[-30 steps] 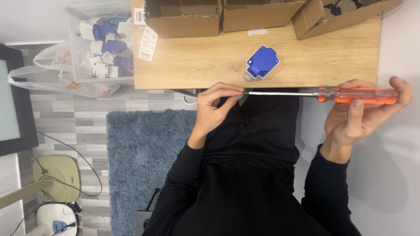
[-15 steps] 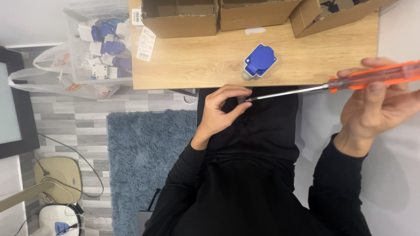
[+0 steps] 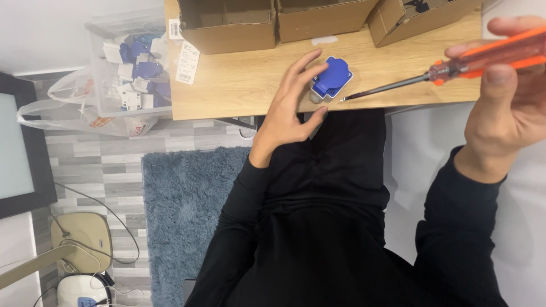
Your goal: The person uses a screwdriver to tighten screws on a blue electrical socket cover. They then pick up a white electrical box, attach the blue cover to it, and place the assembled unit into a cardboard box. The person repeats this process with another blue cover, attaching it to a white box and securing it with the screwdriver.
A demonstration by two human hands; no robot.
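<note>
A blue socket housing with a grey-white base (image 3: 331, 78) lies near the front edge of the wooden table (image 3: 239, 85). My left hand (image 3: 290, 105) rests beside it with fingers spread, fingertips touching its left side. My right hand (image 3: 506, 94) grips the orange handle of a long screwdriver (image 3: 449, 68). The metal shaft slants down to the left, and its tip sits just right of the socket housing.
Three open cardboard boxes (image 3: 227, 25) line the table's far edge. A clear bin of blue and white parts (image 3: 133, 68) and a plastic bag (image 3: 74, 113) stand left of the table. A blue-grey rug (image 3: 182, 216) lies below, by a framed panel (image 3: 20, 142).
My left hand let go of the screwdriver's tip and moved up to the blue socket housing. My right hand lifted the handle, and the tip swung to the housing.
</note>
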